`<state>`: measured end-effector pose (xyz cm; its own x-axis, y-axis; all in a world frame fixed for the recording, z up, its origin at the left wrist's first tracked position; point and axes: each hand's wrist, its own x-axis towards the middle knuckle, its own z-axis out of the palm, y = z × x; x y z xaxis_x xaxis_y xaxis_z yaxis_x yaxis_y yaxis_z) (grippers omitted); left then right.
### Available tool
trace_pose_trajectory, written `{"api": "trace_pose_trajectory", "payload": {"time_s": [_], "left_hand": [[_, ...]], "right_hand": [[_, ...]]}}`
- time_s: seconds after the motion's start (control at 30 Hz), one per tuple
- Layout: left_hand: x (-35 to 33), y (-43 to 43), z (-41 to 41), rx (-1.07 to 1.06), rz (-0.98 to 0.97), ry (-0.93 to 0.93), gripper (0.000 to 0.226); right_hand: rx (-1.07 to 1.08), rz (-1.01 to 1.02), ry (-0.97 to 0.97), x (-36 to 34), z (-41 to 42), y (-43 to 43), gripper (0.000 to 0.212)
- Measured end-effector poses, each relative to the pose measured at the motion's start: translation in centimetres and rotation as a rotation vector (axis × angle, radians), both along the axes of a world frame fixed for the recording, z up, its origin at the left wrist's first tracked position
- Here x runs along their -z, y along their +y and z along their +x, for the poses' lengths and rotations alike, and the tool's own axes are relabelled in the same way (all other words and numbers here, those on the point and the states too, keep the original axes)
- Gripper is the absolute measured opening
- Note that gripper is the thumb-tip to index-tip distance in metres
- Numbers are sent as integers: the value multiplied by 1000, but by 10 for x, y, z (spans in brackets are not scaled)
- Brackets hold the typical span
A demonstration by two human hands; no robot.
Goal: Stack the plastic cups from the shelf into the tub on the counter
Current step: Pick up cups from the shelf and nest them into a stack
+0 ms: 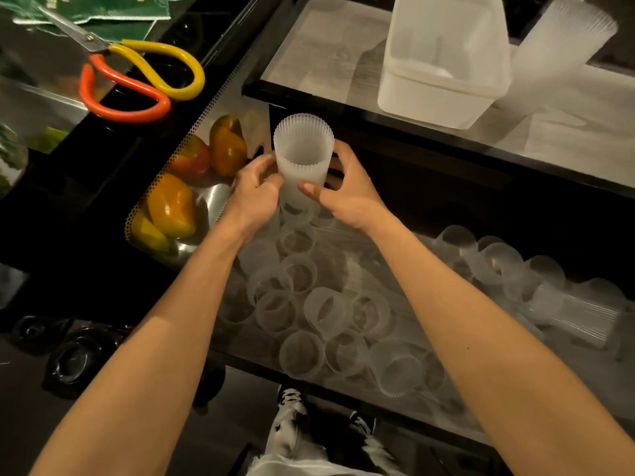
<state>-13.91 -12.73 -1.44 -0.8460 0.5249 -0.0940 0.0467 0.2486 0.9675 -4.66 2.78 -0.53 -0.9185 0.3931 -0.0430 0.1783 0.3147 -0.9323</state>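
A stack of frosted ribbed plastic cups (pixel 303 156) stands upright between my hands, above the lower shelf. My left hand (pixel 256 192) grips it from the left and my right hand (pixel 347 192) curls round it from the right. Several more cups (pixel 302 353) lie and stand loose on the lower shelf (pixel 347 269) under my arms, with others at the right (pixel 500 262). The translucent white tub (pixel 443 60) sits on the counter top (pixel 323 60) at the upper right, with a tall cup stack (pixel 563 49) leaning beside it.
Scissors with orange and yellow handles (pixel 137 80) lie on the dark surface at the upper left. Yellow and red bell peppers (pixel 192 180) fill a metal tray left of the shelf. The counter's black front edge (pixel 378 115) juts over the shelf.
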Motion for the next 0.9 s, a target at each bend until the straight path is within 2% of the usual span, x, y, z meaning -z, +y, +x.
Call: {"api": "trace_pose_trajectory", "payload": {"time_s": [0.27,0.53,0.73,0.9], "left_hand": [[19,-1,-8,40,-69,-49,43],[33,2,-9,72,-118,-147,42],[24,12,-13,27,-35,-145,45],[21,34,-13,74,-15,-125,40]], "right_hand": [[6,-4,-34,19,-4,1,84],[31,-151,-47,40,-1,1,85],[122,-103,11,31,-1,4,79],[121,-44,-6,23,2,20,78]]}}
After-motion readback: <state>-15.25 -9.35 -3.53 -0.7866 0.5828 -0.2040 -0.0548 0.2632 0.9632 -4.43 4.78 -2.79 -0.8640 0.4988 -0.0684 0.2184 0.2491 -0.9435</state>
